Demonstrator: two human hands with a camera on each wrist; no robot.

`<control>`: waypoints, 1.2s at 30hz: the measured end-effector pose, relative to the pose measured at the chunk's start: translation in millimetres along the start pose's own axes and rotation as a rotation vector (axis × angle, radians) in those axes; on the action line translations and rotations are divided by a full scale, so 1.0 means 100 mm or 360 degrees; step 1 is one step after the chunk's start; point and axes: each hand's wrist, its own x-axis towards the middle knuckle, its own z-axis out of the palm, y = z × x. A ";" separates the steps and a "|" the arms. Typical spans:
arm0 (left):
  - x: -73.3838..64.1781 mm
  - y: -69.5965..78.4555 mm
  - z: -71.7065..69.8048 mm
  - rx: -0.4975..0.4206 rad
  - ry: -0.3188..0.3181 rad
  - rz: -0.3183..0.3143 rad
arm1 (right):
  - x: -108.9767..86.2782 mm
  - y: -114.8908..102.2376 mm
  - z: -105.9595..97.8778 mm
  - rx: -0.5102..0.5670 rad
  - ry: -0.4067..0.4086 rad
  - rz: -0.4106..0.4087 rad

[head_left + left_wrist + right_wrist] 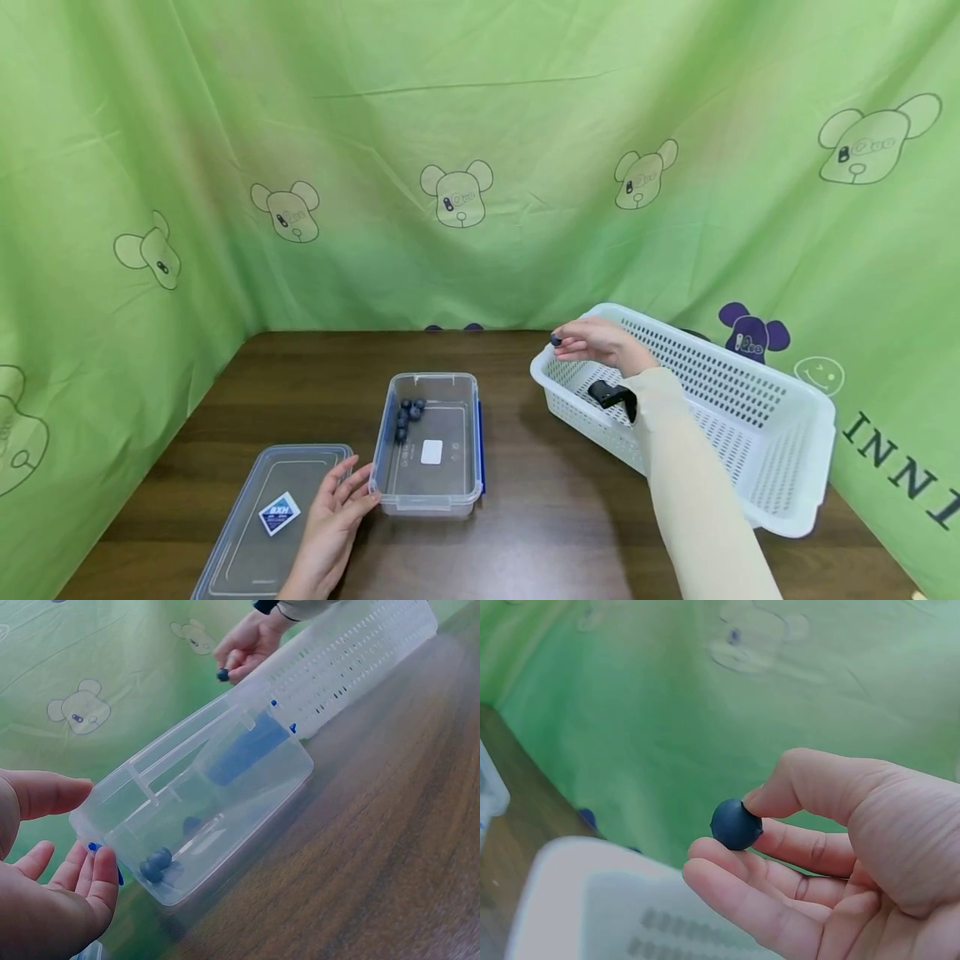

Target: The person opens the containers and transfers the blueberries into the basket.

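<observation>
My right hand (596, 340) pinches a blueberry (736, 825) between thumb and fingers, above the far left end of a white perforated basket (780, 500). In the left wrist view this blueberry shows as a small dark ball at the fingertips. My left hand (333, 521) rests its thumb and loosely bent fingers against the near left corner of a clear plastic container (450, 417). Several blueberries (402, 421) lie inside along the container's left side. Any contents in the basket's lower part behind the right sleeve are hidden.
A clear lid (243, 550) with a blue and white sticker lies left of the container, partly behind my left hand. Blue latch flaps (482, 446) hang on the container's right side. A green printed cloth (540, 250) rises behind the brown wooden table (525, 550).
</observation>
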 end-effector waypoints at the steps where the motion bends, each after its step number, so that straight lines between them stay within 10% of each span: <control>1: 0.00 0.00 0.00 -0.0006 -0.0005 0.0004 | -0.03 0.01 -0.06 0.0016 0.0001 0.0002; 21: -0.02 -0.01 0.00 0.0003 -0.0001 0.0012 | -0.35 0.40 -0.78 0.0126 0.0191 0.0323; 36: -0.01 0.04 0.05 0.0053 0.0065 -0.0056 | -0.36 0.52 -0.83 -0.0540 0.0325 0.0436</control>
